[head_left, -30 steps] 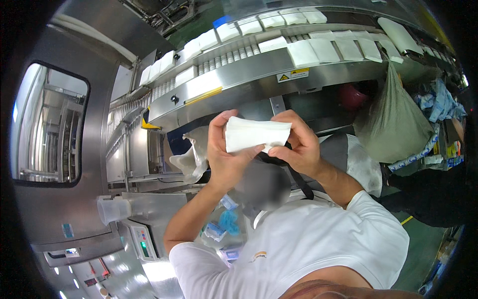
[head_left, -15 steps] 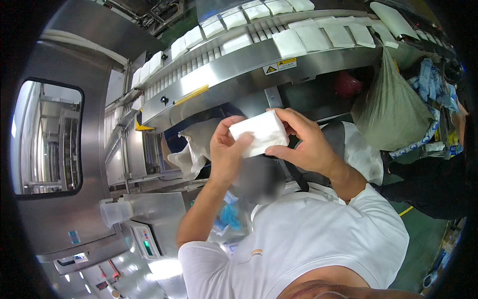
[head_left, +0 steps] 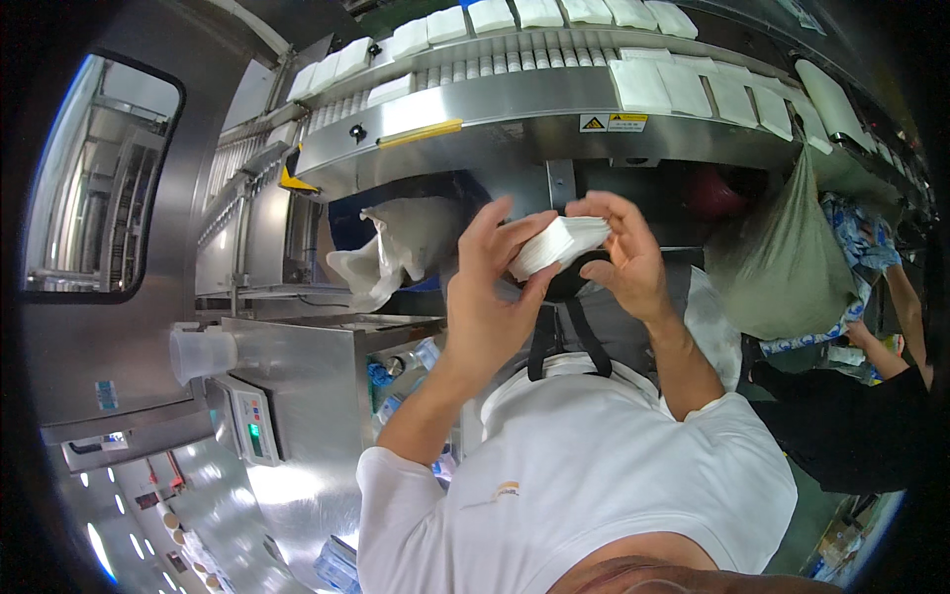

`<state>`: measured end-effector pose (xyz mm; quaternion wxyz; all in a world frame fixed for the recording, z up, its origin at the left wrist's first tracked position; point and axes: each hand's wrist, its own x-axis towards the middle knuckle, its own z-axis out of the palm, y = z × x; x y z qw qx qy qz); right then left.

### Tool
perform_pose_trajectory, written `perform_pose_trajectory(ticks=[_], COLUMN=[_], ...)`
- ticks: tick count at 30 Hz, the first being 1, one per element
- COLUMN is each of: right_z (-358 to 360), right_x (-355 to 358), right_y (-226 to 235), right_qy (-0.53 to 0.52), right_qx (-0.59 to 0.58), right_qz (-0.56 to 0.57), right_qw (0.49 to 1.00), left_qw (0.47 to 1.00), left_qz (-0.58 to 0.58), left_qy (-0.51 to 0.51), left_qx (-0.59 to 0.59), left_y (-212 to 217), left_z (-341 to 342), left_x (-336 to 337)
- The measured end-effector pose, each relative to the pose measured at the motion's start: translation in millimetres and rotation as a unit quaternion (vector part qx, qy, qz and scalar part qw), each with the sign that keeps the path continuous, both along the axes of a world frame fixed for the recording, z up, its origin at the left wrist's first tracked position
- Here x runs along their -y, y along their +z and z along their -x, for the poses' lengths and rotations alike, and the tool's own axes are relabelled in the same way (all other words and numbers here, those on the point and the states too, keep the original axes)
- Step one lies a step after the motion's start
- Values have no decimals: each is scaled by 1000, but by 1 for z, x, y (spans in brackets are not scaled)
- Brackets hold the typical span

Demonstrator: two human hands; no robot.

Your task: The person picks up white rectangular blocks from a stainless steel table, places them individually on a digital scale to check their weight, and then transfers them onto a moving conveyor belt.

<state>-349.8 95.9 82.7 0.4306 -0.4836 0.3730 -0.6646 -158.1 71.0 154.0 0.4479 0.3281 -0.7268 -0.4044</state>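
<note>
Both the left hand (head_left: pixel 487 297) and right hand (head_left: pixel 621 259) clamp a white tissue stack (head_left: pixel 556 245), apparently checking it; next likely calls for setting it down squarely.

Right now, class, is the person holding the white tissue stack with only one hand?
No: both the left hand and the right hand grip the white tissue stack between them.

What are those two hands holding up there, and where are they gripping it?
A white stack of folded tissues, pinched at its ends: left hand on the left end, right hand on the right.
</note>
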Motion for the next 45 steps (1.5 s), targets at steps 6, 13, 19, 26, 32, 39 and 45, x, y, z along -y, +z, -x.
perform_pose_trajectory(ticks=[6,13,19,26,32,39,45], right_z=[28,17,7,24,13,-14,-71], right_x=[2,9,-1,5,0,1,17], right_y=[45,38,21,44,35,17,-11], right_qy=[23,62,105,80,55,-77,158], right_qx=[-314,-194,19,-284,-277,-264,-58], right_qz=[111,100,-56,0,-72,-52,-136], right_qw=[943,974,993,955,957,960,976], left_qw=[973,990,952,967,917,946,933], left_qz=[84,-63,-246,-233,-345,-306,-330], left_qy=[-37,-100,-88,-99,-159,7,104], left_qx=[211,-82,-162,-43,-119,-106,-97], left_y=[20,-5,-27,-25,-43,-68,-23], left_z=[-10,-16,-16,-13,-23,-28,-91], left_x=[-4,5,-2,12,12,2,-22])
